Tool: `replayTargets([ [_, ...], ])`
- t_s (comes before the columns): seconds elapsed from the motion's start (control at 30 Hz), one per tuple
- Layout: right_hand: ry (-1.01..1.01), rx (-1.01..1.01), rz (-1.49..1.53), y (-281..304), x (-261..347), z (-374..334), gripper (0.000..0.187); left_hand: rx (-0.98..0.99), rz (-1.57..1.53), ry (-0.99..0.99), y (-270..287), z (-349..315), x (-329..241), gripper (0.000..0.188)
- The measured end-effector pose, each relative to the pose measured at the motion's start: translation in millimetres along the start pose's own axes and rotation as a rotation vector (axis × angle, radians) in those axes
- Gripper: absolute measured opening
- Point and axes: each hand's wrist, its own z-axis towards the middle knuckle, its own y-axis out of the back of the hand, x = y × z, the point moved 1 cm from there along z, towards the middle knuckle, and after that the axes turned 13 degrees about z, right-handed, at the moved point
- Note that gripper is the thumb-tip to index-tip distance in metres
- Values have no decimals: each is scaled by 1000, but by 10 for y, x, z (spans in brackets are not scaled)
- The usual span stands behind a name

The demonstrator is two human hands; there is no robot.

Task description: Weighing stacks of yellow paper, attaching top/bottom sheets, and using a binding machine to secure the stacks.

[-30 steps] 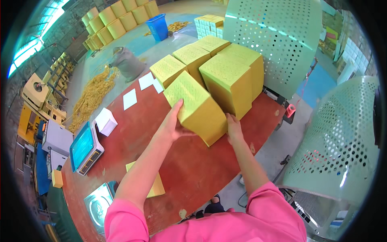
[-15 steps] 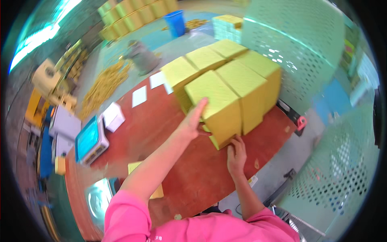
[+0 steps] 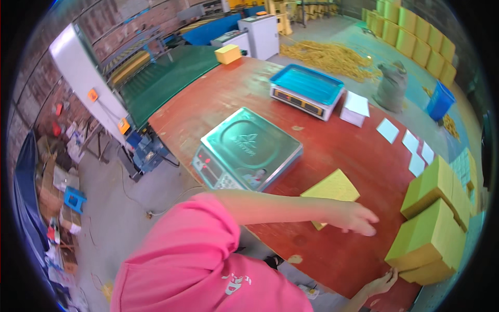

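Note:
My left hand (image 3: 356, 217) reaches over the red table (image 3: 244, 83), fingers stretched forward and holding nothing. Under its wrist and forearm lies a flat yellow paper stack (image 3: 335, 187), partly hidden. At the right, my right hand (image 3: 382, 285) rests low beside a tall block of yellow paper (image 3: 423, 234), fingertips against its bottom edge and fingers extended. Another yellow paper block (image 3: 431, 182) stands behind it, tight alongside.
A steel-topped scale (image 3: 249, 145) sits left of my forearm. Farther back are a blue-tray scale (image 3: 306, 86), a pile of white paper (image 3: 355, 108) and loose white sheets (image 3: 387, 130). A green conveyor belt (image 3: 171, 78) adjoins the table's far left.
My view has swung left, bringing the steel-topped scale fully into sight. My left hand has come off the yellow block; my right hand remains at its lower edge.

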Motion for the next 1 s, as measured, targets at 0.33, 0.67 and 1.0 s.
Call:
replayTargets([
  [0.33, 114, 569, 461, -1916, 2305, -2206, 18, -695, -413, 309, 172, -4057, 1401, 52],
  [0.67, -377, 1081, 735, -3093, 3088, -5166, 17, -1125, -593, 408, -63, -6574, 2267, 47],
  [1.0, -569, 1407, 587, -4174, 2784, -5981, 15, -1244, -794, 497, 952, -6939, 2993, 43],
])
